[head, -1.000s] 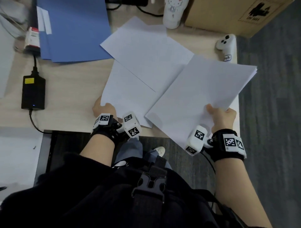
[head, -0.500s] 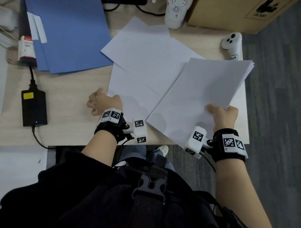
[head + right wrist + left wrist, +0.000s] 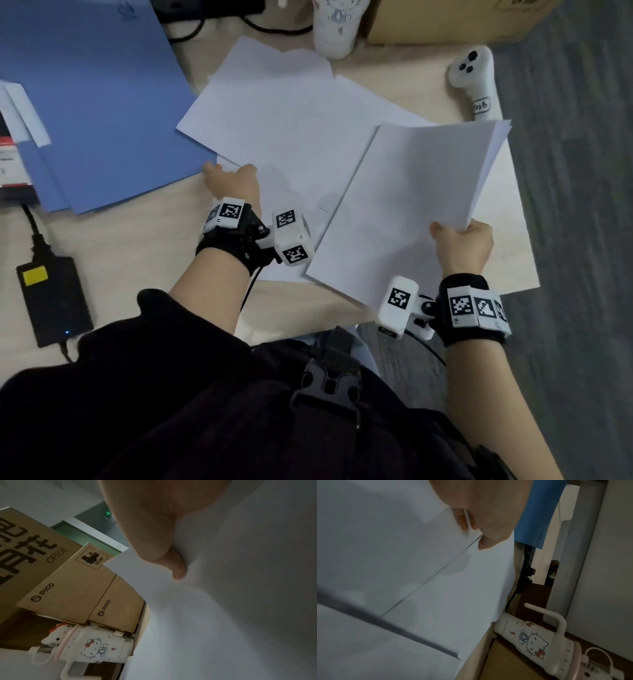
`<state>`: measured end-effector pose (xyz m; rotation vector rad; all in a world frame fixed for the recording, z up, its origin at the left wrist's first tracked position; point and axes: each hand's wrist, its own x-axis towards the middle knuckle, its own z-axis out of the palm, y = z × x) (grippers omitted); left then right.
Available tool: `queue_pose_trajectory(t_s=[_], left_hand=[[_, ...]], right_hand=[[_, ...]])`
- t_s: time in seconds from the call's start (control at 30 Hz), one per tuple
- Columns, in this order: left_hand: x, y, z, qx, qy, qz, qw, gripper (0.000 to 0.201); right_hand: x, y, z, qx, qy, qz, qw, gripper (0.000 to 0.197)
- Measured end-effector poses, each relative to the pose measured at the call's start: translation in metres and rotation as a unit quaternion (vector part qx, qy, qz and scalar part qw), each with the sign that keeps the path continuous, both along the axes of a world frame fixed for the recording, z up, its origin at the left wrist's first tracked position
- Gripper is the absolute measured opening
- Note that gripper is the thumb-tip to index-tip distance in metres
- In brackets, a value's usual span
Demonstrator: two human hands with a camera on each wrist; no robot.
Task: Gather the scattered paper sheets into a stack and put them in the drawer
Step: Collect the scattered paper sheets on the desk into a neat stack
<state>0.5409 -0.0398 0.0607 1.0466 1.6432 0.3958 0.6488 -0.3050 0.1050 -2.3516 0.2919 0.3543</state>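
Observation:
My right hand (image 3: 462, 246) grips a thin stack of white paper sheets (image 3: 411, 205) by its near right corner, lifted and tilted over the desk's right side. In the right wrist view the thumb (image 3: 178, 569) presses on top of the stack (image 3: 240, 608). Loose white sheets (image 3: 291, 120) lie overlapped on the desk (image 3: 137, 246). My left hand (image 3: 233, 181) is at their left edge, beside the blue folder. In the left wrist view its fingers (image 3: 471, 522) pinch the edge of a sheet (image 3: 402, 547). One more sheet (image 3: 513, 260) lies under the stack. No drawer is in view.
Blue folders (image 3: 96, 102) lie at the back left and a black power adapter (image 3: 51, 298) with its cable at the front left. A Hello Kitty bottle (image 3: 339, 27), a cardboard box (image 3: 445, 20) and a white controller (image 3: 474, 78) stand at the back. Grey carpet (image 3: 582, 171) lies to the right.
My left hand has moved away from the desk's front edge, up along the left side of the loose sheets to the blue folder. My right hand keeps holding the stack.

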Motion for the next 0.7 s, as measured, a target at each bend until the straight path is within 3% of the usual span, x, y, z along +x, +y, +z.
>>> queue_pose_trajectory(t_s=[0.17,0.23,0.4,0.53,0.7], left_hand=[[0.004,0.013,0.004,-0.014,0.11,-0.064,0.992,0.063],[0.008,0.017,0.004,-0.011,0.108,-0.074,0.991,0.057],[0.02,0.028,-0.01,-0.024,0.116,-0.064,0.991,0.07],[0.025,0.018,0.004,0.018,0.059,-0.091,0.994,0.023],[0.022,0.008,0.009,0.11,0.037,-0.118,0.986,0.04]], right_hand=[[-0.004,0.005,-0.001,-0.037,-0.013,0.008,0.999,0.014],[-0.005,0.008,-0.004,-0.056,-0.02,0.009,0.998,0.015],[-0.007,0.014,-0.011,-0.111,-0.022,0.009,0.993,0.015],[-0.009,0.016,-0.011,-0.119,-0.029,0.008,0.992,0.014],[-0.007,0.013,-0.005,-0.077,-0.039,0.004,0.996,0.013]])
